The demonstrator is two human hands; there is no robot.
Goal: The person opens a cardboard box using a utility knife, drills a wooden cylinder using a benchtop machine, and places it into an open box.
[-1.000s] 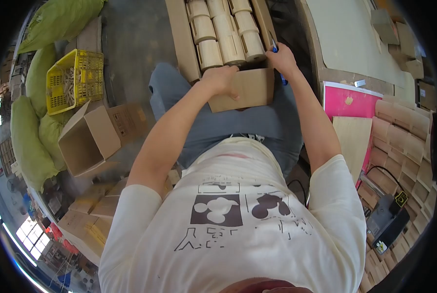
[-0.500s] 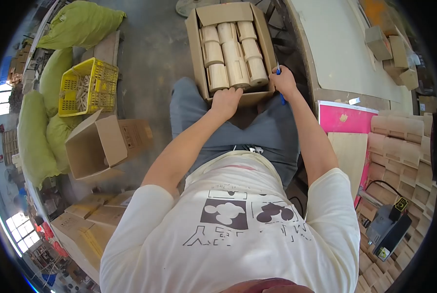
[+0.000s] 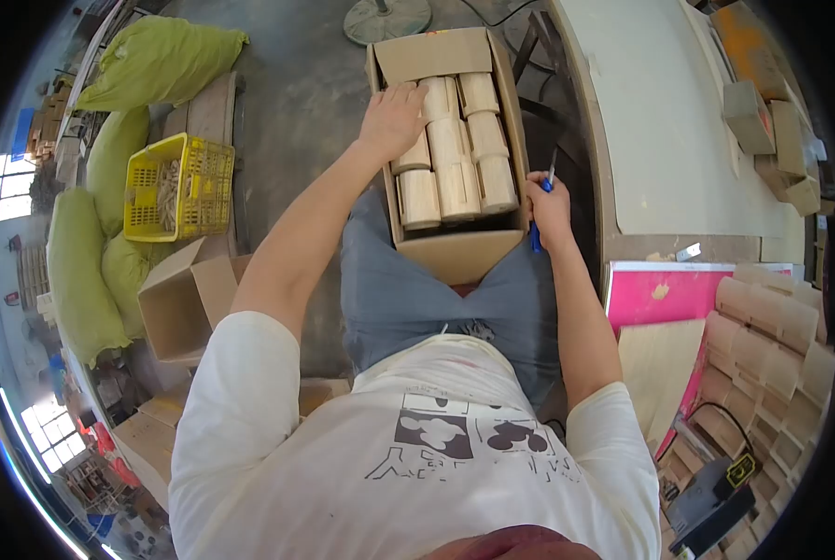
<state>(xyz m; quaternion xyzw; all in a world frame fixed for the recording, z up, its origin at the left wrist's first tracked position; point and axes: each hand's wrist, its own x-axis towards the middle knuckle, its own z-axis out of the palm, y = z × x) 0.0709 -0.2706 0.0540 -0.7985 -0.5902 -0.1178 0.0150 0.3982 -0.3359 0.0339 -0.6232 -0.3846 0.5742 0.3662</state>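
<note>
In front of me stands an open cardboard box [image 3: 459, 257], packed with pale wooden cylinders [image 3: 450, 142] in rows. Over the box's left side, my left hand [image 3: 394, 119] lies on the upper left cylinders with its fingers stretched out. It covers part of them. My right hand [image 3: 550, 210] is closed around a blue utility knife [image 3: 535, 235] just outside the box's right wall. The knife's thin tip points up, away from me.
To the left are a yellow crate [image 3: 186, 149] with small wooden pieces, green sacks [image 3: 161, 61] and an open carton [image 3: 176, 313]. A pale tabletop [image 3: 660, 112] runs along the right, with stacked wooden pieces [image 3: 763, 327] nearer me. A round stand base [image 3: 389, 19] lies beyond the box.
My left hand has moved from the box's near edge up onto the left cylinders. My right hand, with the utility knife, has come off the near right corner. The view has shifted.
</note>
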